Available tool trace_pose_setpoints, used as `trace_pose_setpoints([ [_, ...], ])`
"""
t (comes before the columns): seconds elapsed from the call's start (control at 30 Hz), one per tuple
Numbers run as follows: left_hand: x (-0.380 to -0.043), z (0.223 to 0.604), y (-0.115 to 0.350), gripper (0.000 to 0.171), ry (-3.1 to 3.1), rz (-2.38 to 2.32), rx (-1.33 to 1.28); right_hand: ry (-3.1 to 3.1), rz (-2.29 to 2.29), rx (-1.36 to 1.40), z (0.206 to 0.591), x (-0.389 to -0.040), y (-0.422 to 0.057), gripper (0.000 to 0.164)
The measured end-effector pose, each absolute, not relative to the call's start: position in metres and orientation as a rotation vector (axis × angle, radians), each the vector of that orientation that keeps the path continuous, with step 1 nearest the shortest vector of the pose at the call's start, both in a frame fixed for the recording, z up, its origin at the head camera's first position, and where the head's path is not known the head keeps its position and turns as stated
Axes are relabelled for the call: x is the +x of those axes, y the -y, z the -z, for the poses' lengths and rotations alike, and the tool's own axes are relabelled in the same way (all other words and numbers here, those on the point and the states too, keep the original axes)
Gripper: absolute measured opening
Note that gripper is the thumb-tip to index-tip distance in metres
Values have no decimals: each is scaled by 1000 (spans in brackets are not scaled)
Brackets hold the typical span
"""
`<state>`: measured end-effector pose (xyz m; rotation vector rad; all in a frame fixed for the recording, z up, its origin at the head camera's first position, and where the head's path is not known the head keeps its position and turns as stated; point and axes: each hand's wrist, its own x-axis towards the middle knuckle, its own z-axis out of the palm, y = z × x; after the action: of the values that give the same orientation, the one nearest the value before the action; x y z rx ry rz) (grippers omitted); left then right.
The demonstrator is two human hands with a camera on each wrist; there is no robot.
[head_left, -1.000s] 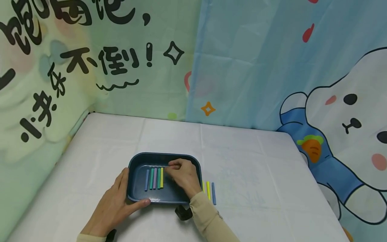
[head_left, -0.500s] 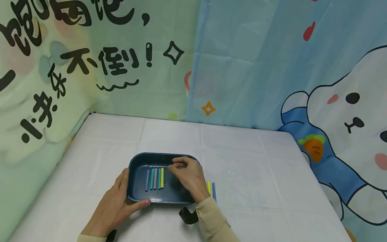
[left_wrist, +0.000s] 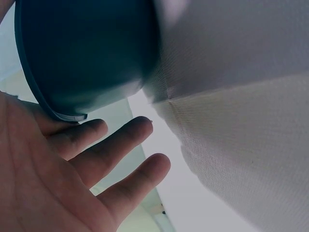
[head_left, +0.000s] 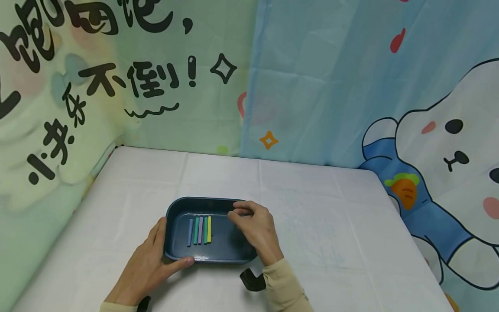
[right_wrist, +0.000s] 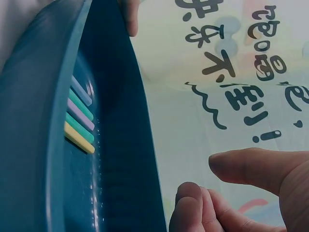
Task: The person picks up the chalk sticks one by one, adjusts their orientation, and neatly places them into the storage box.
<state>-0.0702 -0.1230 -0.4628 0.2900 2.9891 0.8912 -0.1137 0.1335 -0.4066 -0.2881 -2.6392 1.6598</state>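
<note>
Five coloured sticks lie side by side in the tray, left of the fingertips of the right hand.
Thumb and nearly straight fingers of the left hand touch the tray's corner, likely steadying it; right thumb and fingers stand parted, holding nothing visible.

a long beige sleeve covers each arm: the left sleeve shows only at its cuff end, the right sleeve is longer in view, softly creased, with a small dark spot near its edge. beside the right cuff sits a black, blunt, notched piece; a black bit shows at the left wrist.
</note>
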Motion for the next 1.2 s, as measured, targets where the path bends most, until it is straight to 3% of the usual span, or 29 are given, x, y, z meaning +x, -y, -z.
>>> trace_pose_setpoints([
  [1.2,-70,466,124,123,-3019,-911,319,2551,-1666,-507,407,-94,-189,33],
])
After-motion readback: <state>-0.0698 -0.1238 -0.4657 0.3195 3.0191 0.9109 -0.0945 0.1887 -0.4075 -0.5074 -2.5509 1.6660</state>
